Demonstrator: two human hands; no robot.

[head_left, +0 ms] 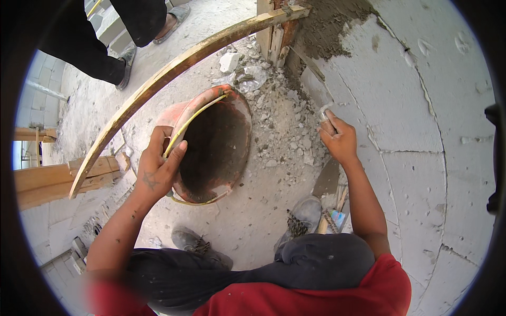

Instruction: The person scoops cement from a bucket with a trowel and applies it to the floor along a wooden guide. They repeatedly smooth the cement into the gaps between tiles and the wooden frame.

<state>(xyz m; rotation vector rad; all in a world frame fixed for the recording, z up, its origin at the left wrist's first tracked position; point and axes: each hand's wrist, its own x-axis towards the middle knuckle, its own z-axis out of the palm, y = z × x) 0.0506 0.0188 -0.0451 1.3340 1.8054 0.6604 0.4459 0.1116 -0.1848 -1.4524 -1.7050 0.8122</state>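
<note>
An orange bucket (171,113), its inside coated with dark grey mortar, stands on the rubble-strewn floor in front of me, its mouth tipped toward me. My left hand (159,166) is closed on its left rim, with the thumb over the yellow-green handle (197,115). To the right, my right hand (338,138) wraps round a pale grey, mortar-smeared tool handle (327,112). What the tool's working end looks like I cannot make out. This hand is close to the light grey block wall (400,121), where wet brown-grey mortar (327,34) is smeared higher up.
A long wooden strip (174,71) arches beyond the bucket to a wooden post (271,39). Rubble (282,124) covers the floor beside the wall. Another person's legs (92,58) stand at the far left. Planks (68,176) lie left. My shoes (305,210) flank the near floor.
</note>
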